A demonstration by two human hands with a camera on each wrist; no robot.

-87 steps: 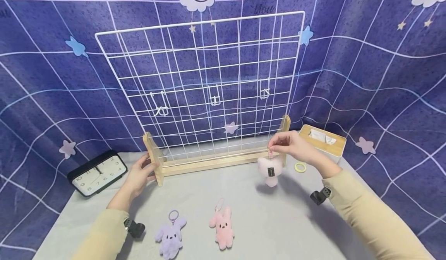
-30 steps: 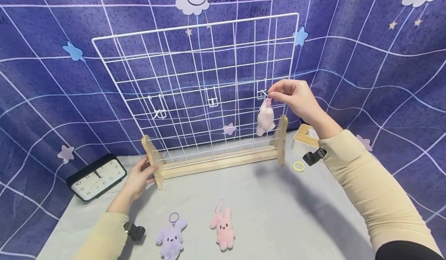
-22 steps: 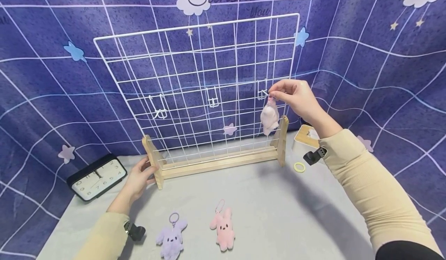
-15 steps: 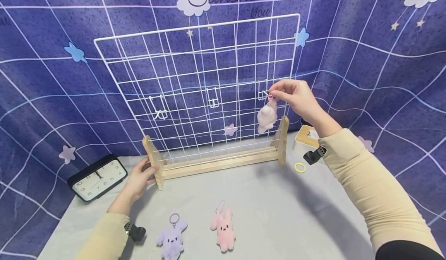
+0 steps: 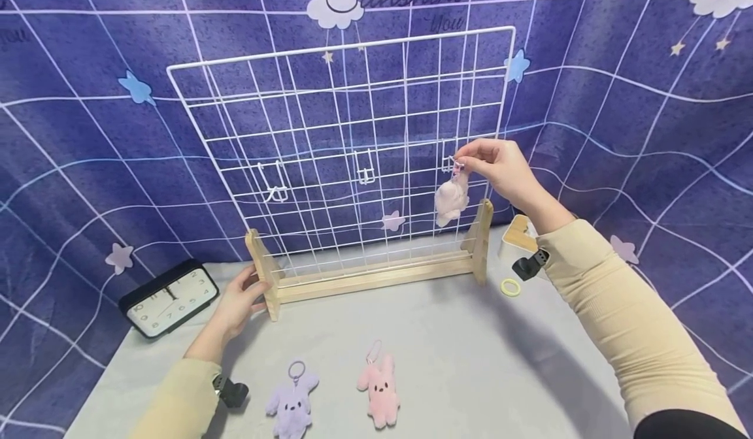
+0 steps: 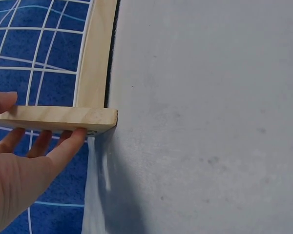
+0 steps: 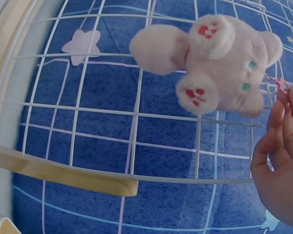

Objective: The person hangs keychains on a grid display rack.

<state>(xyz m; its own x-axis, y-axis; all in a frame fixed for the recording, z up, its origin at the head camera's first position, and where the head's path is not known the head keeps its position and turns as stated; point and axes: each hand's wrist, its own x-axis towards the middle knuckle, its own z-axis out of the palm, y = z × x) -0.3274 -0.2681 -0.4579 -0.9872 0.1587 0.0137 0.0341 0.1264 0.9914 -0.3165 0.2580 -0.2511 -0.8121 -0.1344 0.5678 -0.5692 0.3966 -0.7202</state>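
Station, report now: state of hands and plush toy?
Left hand grips wooden rack support. Right hand pinches plush cat by strap at white hook; hooking unclear. No obstruction visible.

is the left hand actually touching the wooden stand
Touching. The left wrist view shows it: the left hand has its fingertips against the end board of the wooden stand, with no gap between.

Beige, seemingly ribbed sleeves (image 5: 623, 315); black wrist cameras (image 5: 530, 264).
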